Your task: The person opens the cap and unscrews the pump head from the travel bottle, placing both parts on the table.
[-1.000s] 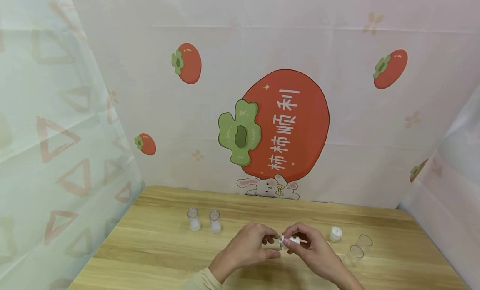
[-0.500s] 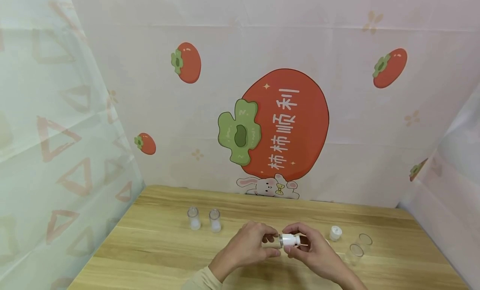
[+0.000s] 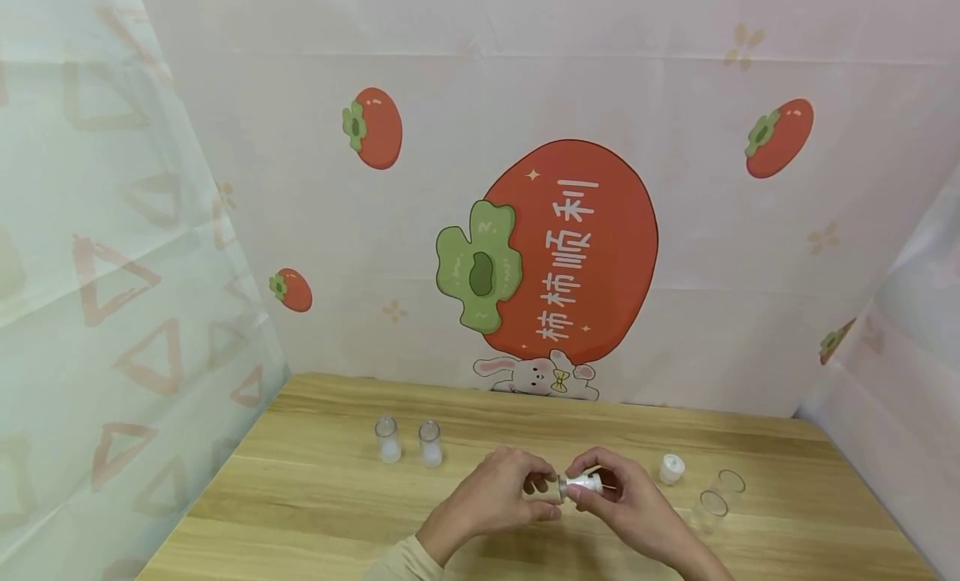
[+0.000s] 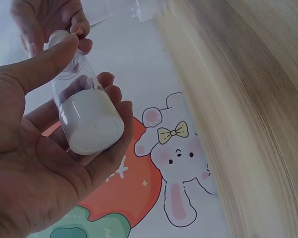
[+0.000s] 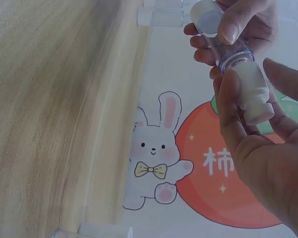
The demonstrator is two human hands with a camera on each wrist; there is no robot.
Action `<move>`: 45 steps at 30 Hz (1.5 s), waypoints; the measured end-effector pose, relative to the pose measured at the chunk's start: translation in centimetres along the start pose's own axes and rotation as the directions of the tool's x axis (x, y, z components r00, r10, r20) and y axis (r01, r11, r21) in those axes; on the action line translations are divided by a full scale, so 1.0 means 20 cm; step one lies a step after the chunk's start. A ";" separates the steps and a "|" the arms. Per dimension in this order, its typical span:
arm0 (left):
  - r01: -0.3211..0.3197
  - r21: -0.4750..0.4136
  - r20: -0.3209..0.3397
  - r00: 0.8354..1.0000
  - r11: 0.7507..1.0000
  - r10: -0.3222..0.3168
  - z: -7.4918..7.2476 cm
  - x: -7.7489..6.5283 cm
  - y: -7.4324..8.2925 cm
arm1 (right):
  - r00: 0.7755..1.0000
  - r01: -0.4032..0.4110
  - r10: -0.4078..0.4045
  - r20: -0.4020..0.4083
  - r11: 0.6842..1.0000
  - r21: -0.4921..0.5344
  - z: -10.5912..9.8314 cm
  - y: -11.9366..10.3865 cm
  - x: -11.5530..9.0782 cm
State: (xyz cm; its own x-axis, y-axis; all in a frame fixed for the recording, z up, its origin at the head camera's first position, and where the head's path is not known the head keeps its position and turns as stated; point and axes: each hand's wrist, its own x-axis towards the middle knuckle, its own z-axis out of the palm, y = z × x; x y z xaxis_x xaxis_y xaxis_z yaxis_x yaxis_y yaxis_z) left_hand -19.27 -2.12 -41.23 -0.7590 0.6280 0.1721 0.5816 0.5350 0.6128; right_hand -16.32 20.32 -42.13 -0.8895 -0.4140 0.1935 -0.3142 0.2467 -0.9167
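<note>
In the head view my left hand (image 3: 498,493) grips a clear bottle lying sideways in the air above the table. Its thick white base (image 4: 92,124) faces the left wrist camera, with the thumb along the clear side and the fingers wrapped behind. At the bottle's neck end sits a white pump head (image 5: 253,89) with a short nozzle. My right hand (image 3: 633,506) has thumb and fingertips around this pump head, close to the left hand. Whether the pump head is fully seated on the neck cannot be told.
Two clear bottles with white bottoms, one (image 3: 387,442) beside the other (image 3: 431,446), stand at the table's left. On the right are a white pump top (image 3: 672,469) and two clear covers, one nearer (image 3: 710,508) and one farther (image 3: 732,483). A printed cloth wall (image 3: 420,348) rises behind.
The right fingers loosened half a second ago, baring more of the white pump head, and now close around it again. The left hand and bottle have stayed in place.
</note>
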 end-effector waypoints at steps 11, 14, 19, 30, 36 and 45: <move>0.068 -0.046 0.007 0.998 0.997 -0.068 0.00 -0.01 -0.05 | 0.996 0.019 -0.024 -0.084 0.999 -0.051 -0.02 0.01 -0.01; 0.099 -0.068 0.012 0.995 0.993 -0.098 -0.01 -0.01 -0.07 | 0.992 0.002 -0.012 -0.124 0.997 -0.076 -0.03 0.02 -0.02; 0.163 -0.156 -0.013 0.986 0.974 -0.167 0.00 -0.01 -0.13 | 0.990 -0.015 0.000 -0.143 0.994 -0.107 -0.03 0.02 -0.02; 0.207 -0.330 -0.194 0.940 0.921 -0.281 0.06 0.01 -0.28 | 0.989 -0.014 -0.006 -0.145 0.991 -0.135 -0.03 0.04 -0.03; 0.242 -0.343 -0.217 0.920 0.908 -0.327 0.07 0.00 -0.33 | 0.985 0.021 -0.057 -0.163 0.976 -0.216 -0.03 0.06 -0.04; 0.280 -0.348 -0.263 0.887 0.895 -0.379 0.08 0.01 -0.36 | 0.979 -0.016 -0.035 -0.201 0.969 -0.247 -0.03 0.07 -0.04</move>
State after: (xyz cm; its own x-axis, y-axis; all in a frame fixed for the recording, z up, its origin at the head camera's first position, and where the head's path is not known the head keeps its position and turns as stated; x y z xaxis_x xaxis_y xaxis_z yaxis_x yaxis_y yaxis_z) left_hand -23.03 -4.98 -46.75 -0.9708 0.2059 0.1227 0.2064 0.4579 0.8647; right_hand -16.29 21.55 -43.35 -0.9265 -0.2380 0.2916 -0.3721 0.4625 -0.8048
